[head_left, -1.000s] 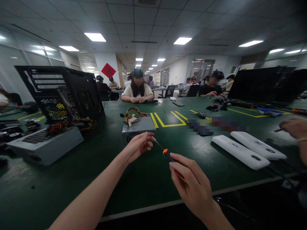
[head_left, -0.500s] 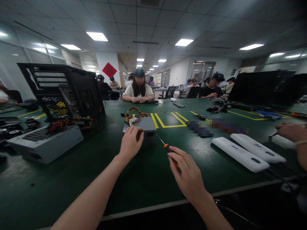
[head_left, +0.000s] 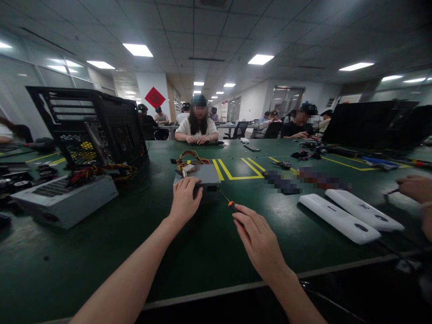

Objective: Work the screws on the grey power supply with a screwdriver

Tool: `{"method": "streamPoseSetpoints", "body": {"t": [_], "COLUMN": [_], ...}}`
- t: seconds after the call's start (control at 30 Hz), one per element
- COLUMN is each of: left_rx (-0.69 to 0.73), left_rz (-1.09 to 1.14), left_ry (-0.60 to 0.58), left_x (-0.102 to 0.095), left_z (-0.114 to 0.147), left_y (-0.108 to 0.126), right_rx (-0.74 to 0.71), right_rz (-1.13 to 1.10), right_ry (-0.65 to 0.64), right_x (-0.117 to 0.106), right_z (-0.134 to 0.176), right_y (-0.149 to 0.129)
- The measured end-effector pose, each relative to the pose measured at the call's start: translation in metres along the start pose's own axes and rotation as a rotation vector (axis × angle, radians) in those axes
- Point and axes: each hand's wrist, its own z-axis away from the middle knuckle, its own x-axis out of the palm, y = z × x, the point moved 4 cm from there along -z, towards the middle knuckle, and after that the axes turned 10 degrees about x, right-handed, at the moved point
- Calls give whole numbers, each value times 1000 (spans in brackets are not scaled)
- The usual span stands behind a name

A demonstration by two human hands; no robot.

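Observation:
A small grey computer power supply [head_left: 210, 174] lies on the table in front of me, its bundle of coloured cables [head_left: 189, 164] behind it. My left hand [head_left: 185, 198] grips its near left part, fingers curled over the top and front. Between the fingers of my right hand [head_left: 258, 238] is a screwdriver [head_left: 231, 205] with an orange and black handle. Its thin shaft points up and left, and the tip is at the near right corner of the power supply. Whether the tip touches the metal I cannot tell.
To the left stand a black computer case [head_left: 97, 130] and a larger power supply [head_left: 67, 204]. Two white oblong devices [head_left: 339, 218] lie at right, near a co-worker's hand [head_left: 416, 188] with a tool. Across the green table [head_left: 141, 256] sits another person [head_left: 197, 123].
My right hand and the screwdriver have shifted slightly left, the tip staying near the power supply's corner. My left hand stays on the power supply. The co-worker's hand at right has moved a little rightward.

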Motion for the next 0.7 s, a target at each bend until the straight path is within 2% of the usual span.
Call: {"method": "streamPoseSetpoints", "body": {"t": [0.4, 0.53, 0.7], "left_rx": [48, 65, 48], "left_rz": [-61, -94, -132], "left_ry": [-26, -41, -68], "left_x": [2, 2, 2], "left_z": [1, 2, 0], "left_y": [0, 2, 2], "right_rx": [-7, -136, -336], "right_rz": [78, 210, 270], "right_ry": [-86, -93, -31], "right_x": [7, 10, 3], "right_z": [2, -1, -18], "right_y": [-5, -15, -21]}}
